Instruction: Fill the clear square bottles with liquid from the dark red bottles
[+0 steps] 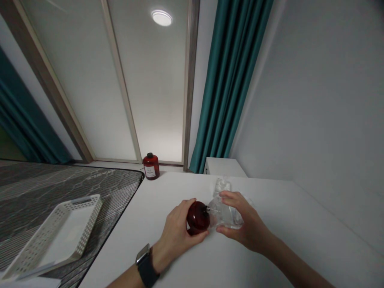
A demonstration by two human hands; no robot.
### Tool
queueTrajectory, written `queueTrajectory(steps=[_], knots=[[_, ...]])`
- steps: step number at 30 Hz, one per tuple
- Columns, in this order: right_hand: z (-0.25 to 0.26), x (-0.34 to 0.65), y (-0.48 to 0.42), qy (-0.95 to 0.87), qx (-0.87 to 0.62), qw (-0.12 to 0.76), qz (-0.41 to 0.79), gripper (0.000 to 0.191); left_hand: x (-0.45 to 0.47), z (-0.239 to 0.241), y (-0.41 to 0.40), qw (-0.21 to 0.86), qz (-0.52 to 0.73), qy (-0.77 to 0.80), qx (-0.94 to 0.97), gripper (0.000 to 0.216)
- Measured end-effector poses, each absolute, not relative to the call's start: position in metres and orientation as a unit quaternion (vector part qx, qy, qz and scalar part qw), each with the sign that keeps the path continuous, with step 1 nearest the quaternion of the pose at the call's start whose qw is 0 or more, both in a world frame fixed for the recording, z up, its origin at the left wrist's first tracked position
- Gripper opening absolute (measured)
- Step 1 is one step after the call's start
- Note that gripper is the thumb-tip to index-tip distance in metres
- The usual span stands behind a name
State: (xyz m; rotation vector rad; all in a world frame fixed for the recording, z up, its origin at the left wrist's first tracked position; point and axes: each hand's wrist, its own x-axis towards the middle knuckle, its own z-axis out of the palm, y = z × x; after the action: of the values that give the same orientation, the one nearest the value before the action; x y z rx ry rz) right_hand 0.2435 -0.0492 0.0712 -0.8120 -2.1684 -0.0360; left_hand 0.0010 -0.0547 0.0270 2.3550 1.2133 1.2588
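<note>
1. I have the dark red bottle point(198, 220) just below the middle of the frame, tipped so its black neck points right; that neck meets the near end of a clear plastic container point(223, 214), though I cannot tell if one enters the other.
2. My left hand point(177, 226) is curled part-closed around the bottle; my right hand point(247, 224) has thumb and fingers spread wide about the container, gripping it.
3. A second clear piece point(222, 186) lies just beyond the right hand; its form is hard to read.
4. White tabletop point(285, 216) gives me room rightward to the wall point(324, 112); its left edge slants from lower left to centre.
5. A labelled red bottle point(151, 171) stands upright by the far left corner; past that edge, lower left, sits a white basket point(91, 226).
</note>
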Motion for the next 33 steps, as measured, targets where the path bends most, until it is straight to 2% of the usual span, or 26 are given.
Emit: queueTrajectory(steps=[20,33], knots=[[0.08,0.243,-0.049,-0.86,-0.319,0.398,0.015,0.063,0.001,0.025,-0.056,0.104,0.444,0.417,0.787,0.076],[0.082,0.241,-0.049,-0.858,-0.314,0.407,0.01,0.061,0.0,0.028,-0.057,0.104,0.449,0.414,0.785,0.076]])
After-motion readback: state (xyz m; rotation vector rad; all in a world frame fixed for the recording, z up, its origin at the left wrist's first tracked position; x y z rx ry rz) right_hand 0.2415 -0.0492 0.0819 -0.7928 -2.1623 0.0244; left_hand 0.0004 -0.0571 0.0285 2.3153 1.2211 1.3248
